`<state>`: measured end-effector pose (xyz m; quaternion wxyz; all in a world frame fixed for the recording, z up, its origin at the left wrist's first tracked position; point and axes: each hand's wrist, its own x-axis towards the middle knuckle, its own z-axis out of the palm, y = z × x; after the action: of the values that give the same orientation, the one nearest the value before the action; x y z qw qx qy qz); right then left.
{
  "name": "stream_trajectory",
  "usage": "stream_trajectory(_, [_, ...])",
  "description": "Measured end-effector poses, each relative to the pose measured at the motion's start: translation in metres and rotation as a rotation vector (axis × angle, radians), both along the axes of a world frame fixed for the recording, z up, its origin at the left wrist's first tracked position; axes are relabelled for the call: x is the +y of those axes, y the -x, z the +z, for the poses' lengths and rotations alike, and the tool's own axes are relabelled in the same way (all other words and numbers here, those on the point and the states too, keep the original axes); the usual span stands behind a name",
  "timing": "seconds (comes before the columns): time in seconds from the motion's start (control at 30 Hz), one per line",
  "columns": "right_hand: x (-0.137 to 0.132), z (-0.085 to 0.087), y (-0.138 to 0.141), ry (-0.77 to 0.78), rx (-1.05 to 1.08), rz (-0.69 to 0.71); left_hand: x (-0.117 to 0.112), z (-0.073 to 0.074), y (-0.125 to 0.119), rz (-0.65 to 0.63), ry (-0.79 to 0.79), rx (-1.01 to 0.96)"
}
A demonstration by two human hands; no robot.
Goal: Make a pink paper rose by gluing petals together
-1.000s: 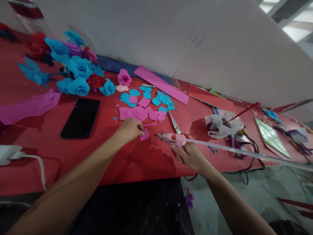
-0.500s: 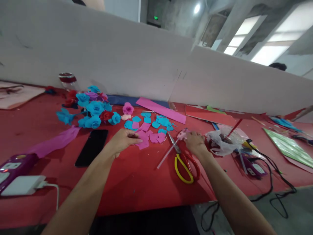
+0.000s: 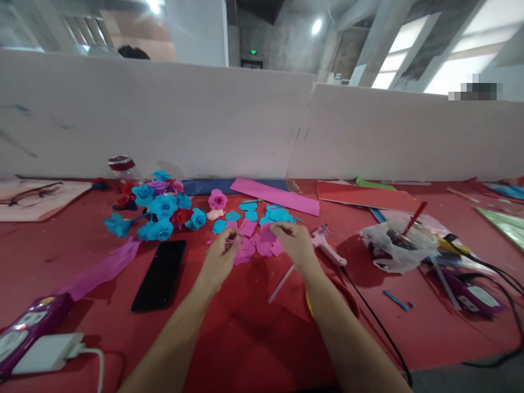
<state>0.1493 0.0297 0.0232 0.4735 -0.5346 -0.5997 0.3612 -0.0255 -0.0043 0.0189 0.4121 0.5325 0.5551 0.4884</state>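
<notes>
My left hand is pinched shut above the red table; what its fingertips hold is too small to make out. My right hand is closed on a pink paper petal, held close to the left fingertips. Both hands hover over a scatter of pink and blue cut petals. A pink and white glue gun lies just right of my right hand, with a clear glue stick beside my wrist. Yellow-handled scissors are mostly hidden under my right forearm.
A black phone lies left of my left arm. Behind it are blue, red and pink paper roses and a pink crepe strip. A purple power strip sits front left. A plastic bag and cables lie right.
My right hand let go of the glue gun, which now lies on the table, and moved left to take up a pink petal. My left hand lifted to meet it. The view tilted upward.
</notes>
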Motion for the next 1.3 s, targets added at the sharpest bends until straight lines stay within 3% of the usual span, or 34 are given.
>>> stream_trajectory(0.13, [-0.001, -0.006, -0.005, 0.239, 0.544, -0.130, -0.003, -0.004, -0.005, -0.032, 0.022, -0.251])
stream_trajectory(0.27, [-0.008, -0.009, 0.007, 0.323, 0.792, -0.080, -0.005, -0.011, -0.013, -0.067, 0.089, -0.412])
stream_trajectory(0.67, [-0.018, -0.005, 0.019, 0.361, 0.875, -0.054, -0.006, -0.020, -0.022, -0.095, 0.109, -0.478])
stream_trajectory(1.3, [-0.021, -0.004, 0.022, 0.346, 0.871, -0.028, -0.007, -0.021, -0.024, 0.052, 0.143, -0.424])
